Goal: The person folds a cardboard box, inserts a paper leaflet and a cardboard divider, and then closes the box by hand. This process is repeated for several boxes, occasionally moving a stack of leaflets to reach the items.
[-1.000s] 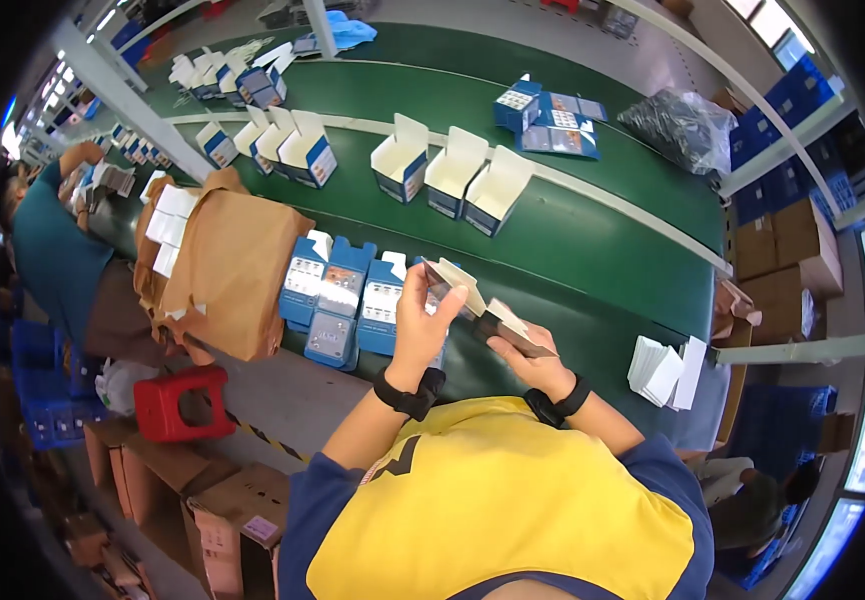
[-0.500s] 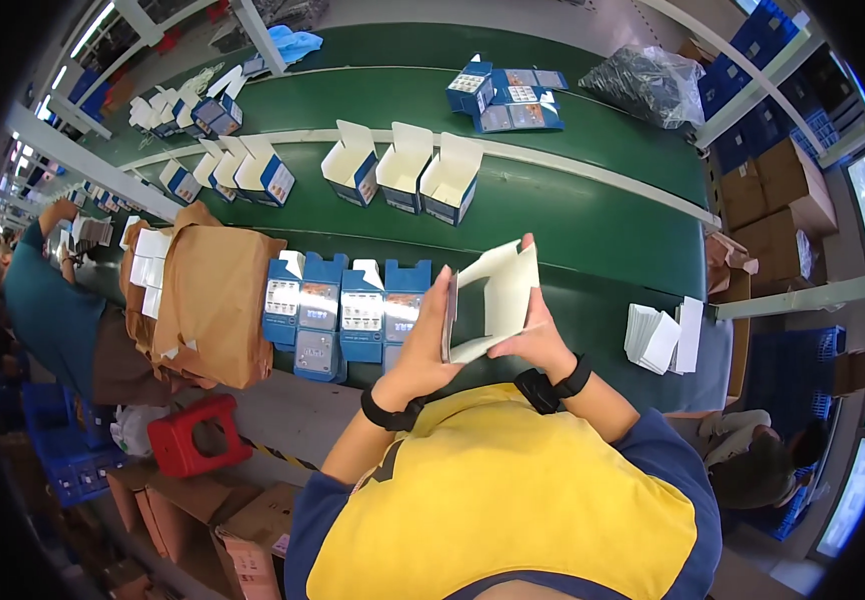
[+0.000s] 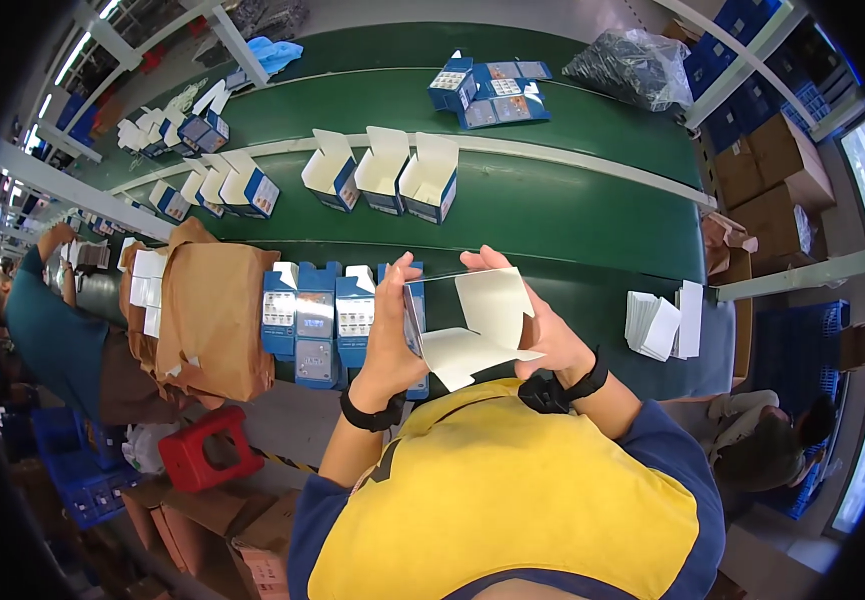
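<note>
Between my two hands is a partly unfolded small carton (image 3: 494, 306), its white inner faces and flaps turned up toward me. My left hand (image 3: 387, 325) is closed along the carton's left side. From the other side my right hand (image 3: 553, 335) grips its right wall, with fingertips showing over the far edge. Just left of my left hand, blue flat cartons (image 3: 316, 318) lie in overlapping rows on the green table. Beyond my hands, three blue and white boxes (image 3: 430, 182) stand on the belt with their lids up.
A brown paper bundle (image 3: 218, 315) sits at the left, and white folded papers (image 3: 653, 322) lie at the right. More open boxes (image 3: 249, 185) stand farther left. Flattened blue cartons (image 3: 506, 100) and a dark plastic bag (image 3: 633, 70) lie at the back. A co-worker (image 3: 58, 325) stands at far left.
The carton has turned and tipped toward me; a flap now hangs near my body. Both hands have shifted their grip around its sides.
</note>
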Available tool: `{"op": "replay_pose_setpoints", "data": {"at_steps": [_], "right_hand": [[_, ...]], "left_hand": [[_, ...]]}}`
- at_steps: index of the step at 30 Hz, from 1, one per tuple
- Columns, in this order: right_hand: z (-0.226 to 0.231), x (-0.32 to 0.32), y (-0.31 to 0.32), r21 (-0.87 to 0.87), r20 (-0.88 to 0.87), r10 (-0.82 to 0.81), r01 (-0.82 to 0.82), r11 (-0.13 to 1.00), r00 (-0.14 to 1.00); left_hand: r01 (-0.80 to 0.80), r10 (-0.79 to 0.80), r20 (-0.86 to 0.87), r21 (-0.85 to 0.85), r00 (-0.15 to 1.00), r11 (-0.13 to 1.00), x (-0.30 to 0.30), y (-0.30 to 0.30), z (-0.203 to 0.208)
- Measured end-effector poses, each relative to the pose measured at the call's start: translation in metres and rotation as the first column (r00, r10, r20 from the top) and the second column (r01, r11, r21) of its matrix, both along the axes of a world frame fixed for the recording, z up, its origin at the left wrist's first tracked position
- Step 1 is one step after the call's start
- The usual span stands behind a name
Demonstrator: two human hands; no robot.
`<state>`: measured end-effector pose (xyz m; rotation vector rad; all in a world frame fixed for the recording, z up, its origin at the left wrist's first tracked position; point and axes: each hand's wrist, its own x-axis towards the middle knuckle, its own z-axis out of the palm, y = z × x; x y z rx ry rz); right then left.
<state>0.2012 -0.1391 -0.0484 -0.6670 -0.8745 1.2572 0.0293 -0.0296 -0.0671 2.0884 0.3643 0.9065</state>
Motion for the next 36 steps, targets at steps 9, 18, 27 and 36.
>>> {"op": "replay_pose_setpoints", "data": {"at_steps": [9, 18, 27, 36], "right_hand": [[-0.001, -0.001, 0.001, -0.198, 0.305, -0.247, 0.315, 0.928, 0.92], [0.005, 0.009, -0.004, -0.111, -0.092, -0.106, 0.096, 0.989, 0.99], [-0.016, 0.027, -0.004, 0.313, 0.632, -0.297, 0.116, 0.943, 0.716], [0.001, 0.019, -0.003, -0.151, 0.597, -0.08, 0.209, 0.966, 0.798]], "left_hand": [[0.036, -0.049, 0.062, 0.186, 0.997, 0.982, 0.015, -0.016, -0.01], [0.095, -0.089, -0.04, 0.156, 0.995, 0.983, 0.014, -0.023, 0.005], [0.097, -0.094, 0.026, -0.164, 0.995, 0.982, 0.014, -0.025, 0.004], [0.18, -0.163, -0.084, 0.298, 0.983, 0.937, 0.014, -0.011, 0.014]]}}
